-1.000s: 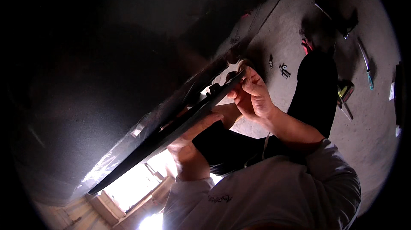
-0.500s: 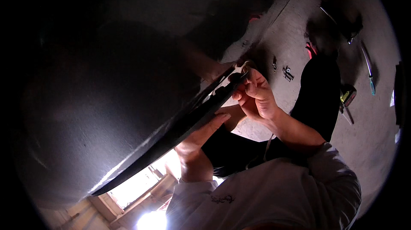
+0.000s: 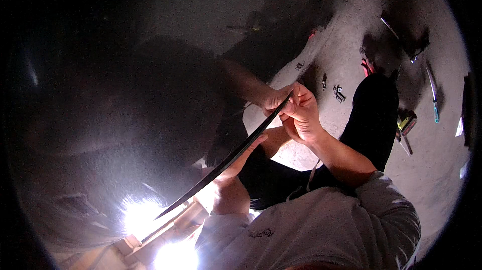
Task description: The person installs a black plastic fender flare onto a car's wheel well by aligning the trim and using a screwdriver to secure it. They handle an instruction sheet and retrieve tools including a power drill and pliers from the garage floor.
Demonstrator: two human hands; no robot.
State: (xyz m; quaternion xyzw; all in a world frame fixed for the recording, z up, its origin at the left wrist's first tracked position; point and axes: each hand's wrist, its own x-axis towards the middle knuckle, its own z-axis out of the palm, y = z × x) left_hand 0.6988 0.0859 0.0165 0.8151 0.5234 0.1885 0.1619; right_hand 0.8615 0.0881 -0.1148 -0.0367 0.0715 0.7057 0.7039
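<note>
A large, dark, glossy panel takes up the left side, its thin edge slanting from lower left up to the middle. At the upper end of that edge, my right hand pinches the rim between thumb and bent fingers. Whether a small part is also in that pinch is hidden. My left hand lies against the near side of the panel lower along the edge, thumb or finger stretched along it; its other fingers are covered. A reflection of my right hand and forearm shows in the shiny surface.
On the grey floor to the right lie small metal clips, red-handled pliers, a screwdriver with a teal handle and a green-and-black tool. My bent knee stands between them and the panel. A bright lamp shines at lower left.
The panel has tilted, so its edge now looks thinner and the gap behind it is out of sight. A pale piece at my right fingertips no longer shows. Both hands stay nearly in place.
</note>
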